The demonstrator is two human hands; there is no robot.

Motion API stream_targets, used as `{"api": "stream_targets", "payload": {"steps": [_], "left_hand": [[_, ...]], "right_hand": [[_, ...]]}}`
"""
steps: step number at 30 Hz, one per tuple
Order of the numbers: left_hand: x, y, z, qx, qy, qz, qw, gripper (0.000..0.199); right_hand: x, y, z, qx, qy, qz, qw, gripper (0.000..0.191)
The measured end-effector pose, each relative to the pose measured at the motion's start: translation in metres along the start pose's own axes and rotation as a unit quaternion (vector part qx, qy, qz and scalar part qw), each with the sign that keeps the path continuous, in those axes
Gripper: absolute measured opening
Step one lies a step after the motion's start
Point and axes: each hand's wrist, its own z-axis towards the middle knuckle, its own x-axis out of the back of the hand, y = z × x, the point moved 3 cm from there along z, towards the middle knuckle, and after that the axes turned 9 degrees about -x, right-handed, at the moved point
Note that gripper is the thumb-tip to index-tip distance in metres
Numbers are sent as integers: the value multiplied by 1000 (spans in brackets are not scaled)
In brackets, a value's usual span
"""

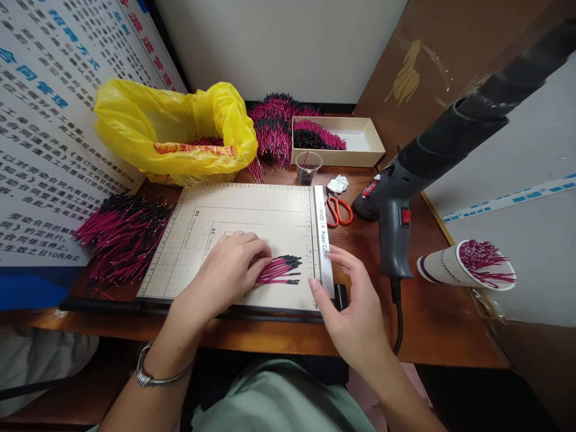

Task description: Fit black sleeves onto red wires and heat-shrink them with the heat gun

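On the board of a paper cutter (270, 201) lies a small fan of wires (278, 269), dark red with black sleeved ends pointing right. My left hand (237, 264) rests over their left ends, fingers bent and closed on them, which hides that part. My right hand (353, 300) is at the cutter's right side, thumb and fingers apart around the white labelled strip (323, 237), holding nothing. A short black handle (341, 296) shows beside its palm.
Left of the cutter is a heap of wires (123, 234). Behind stand a yellow bag (175, 126), more wires (274, 129), a cardboard tray (360, 157) and a clear cup (309, 168). On the right are scissors (338, 213), a heat gun (396, 204) and a paper cup (443, 264) with wires.
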Motion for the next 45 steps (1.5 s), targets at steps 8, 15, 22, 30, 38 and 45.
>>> {"api": "stream_targets", "payload": {"steps": [8,15,22,30,38,45], "left_hand": [[-8,0,-14,-10,91,-30,995,12],[-6,6,-18,-21,119,-36,992,15],[-8,12,-37,-18,118,-4,993,32],[-6,5,-24,21,111,-31,993,17],[-4,0,-13,43,101,-66,992,15],[-4,0,-13,45,104,-68,991,17]], "right_hand": [[-12,-3,-9,97,5,-124,988,40],[-12,-6,-9,119,8,-161,980,33],[-12,-8,-8,120,-3,-176,977,33],[-12,-8,-8,108,-16,-175,979,34],[-12,-9,-9,94,-9,-186,978,31],[-13,-8,-9,93,-12,-180,979,31]]}}
